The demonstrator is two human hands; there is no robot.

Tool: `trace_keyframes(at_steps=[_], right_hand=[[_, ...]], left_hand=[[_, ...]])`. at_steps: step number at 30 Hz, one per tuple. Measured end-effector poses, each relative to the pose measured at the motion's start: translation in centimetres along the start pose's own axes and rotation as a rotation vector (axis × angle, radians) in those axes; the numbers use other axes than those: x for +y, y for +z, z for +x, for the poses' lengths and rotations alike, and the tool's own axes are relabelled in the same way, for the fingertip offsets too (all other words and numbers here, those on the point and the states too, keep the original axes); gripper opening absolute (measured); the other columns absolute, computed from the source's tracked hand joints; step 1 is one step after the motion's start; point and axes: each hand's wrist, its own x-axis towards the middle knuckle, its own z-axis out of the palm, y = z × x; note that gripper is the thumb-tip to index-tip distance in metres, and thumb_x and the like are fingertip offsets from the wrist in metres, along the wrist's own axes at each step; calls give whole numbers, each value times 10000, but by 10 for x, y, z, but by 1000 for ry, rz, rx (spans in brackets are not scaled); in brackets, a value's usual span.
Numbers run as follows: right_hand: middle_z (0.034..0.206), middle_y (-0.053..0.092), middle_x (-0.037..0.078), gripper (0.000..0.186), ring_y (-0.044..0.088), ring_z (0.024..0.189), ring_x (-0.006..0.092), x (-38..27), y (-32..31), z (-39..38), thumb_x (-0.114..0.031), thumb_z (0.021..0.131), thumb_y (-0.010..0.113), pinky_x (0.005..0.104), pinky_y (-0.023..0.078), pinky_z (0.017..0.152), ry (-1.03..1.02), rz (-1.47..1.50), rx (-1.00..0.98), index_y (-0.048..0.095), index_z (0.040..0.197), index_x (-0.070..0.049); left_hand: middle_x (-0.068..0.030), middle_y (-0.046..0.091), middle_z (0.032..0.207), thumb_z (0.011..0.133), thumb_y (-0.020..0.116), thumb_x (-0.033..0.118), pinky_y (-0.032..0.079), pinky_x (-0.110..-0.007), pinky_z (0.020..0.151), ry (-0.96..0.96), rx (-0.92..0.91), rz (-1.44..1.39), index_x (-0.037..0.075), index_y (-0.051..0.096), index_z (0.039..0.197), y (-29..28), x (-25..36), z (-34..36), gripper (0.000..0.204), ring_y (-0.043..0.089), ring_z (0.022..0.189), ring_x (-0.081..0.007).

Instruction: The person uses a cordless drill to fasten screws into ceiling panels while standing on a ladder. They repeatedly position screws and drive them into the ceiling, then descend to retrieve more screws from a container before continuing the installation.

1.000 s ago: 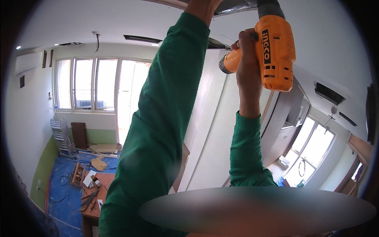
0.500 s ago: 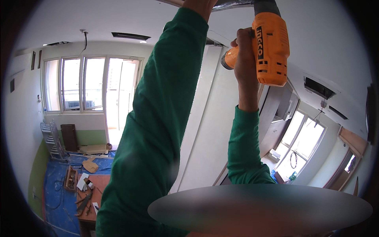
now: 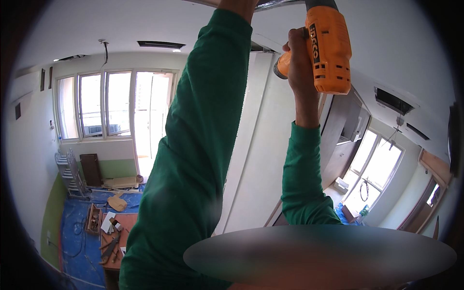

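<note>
My right hand [image 3: 300,60] is raised and wrapped round the grip of an orange pistol-shaped power tool [image 3: 329,50]. Its vented back end faces me, and its black front part runs out past the upper edge, so the tip is hidden. The handle's dark end cap [image 3: 279,68] sticks out left of my fist. My left hand [image 3: 239,5] reaches up to the ceiling beside the tool. Only the wrist end of it shows; its fingers lie beyond the picture. Near it at the top edge is a strip of ceiling opening [image 3: 275,4] with shiny lining.
A wooden table [image 3: 126,220] at lower left bears a handsaw and other tools. Near it are a tool box [image 3: 93,220], blue floor sheeting [image 3: 79,246] and a folded ladder [image 3: 71,174]. Wires hang from the ceiling [image 3: 105,48]. A blurred oval [image 3: 319,256] covers the lower middle.
The power tool and my right hand sit slightly higher in the picture. The room has shifted a little right and down at the left side. My right hand keeps its grip.
</note>
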Motion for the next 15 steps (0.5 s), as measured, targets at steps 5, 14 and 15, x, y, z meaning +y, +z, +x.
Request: trace_keyframes(at_steps=[5,14,15], right_hand=[[713,636,-42,115,600,557,78,-26,-1,10,-146,893,725,262,509,541,161,54,-39,645,974,-130],[728,661,-32,127,636,579,82,-2,1,11,-221,948,708,267,530,545,1,-10,-10,656,988,-113],[744,666,-30,140,641,592,86,-5,2,12,-224,945,715,270,533,555,0,-7,-15,658,1004,-111]], left_hand=[[-169,426,1510,729,850,584,273,-562,1227,5,0,-5,33,304,1547,-1,0,0,1127,366,1436,-348],[-163,488,1462,714,867,564,302,-576,1212,22,-4,-33,39,353,1526,4,2,-1,1095,419,1403,-340],[-163,495,1456,712,869,562,305,-577,1210,23,-4,-34,40,358,1523,3,3,-1,1092,425,1400,-339]])
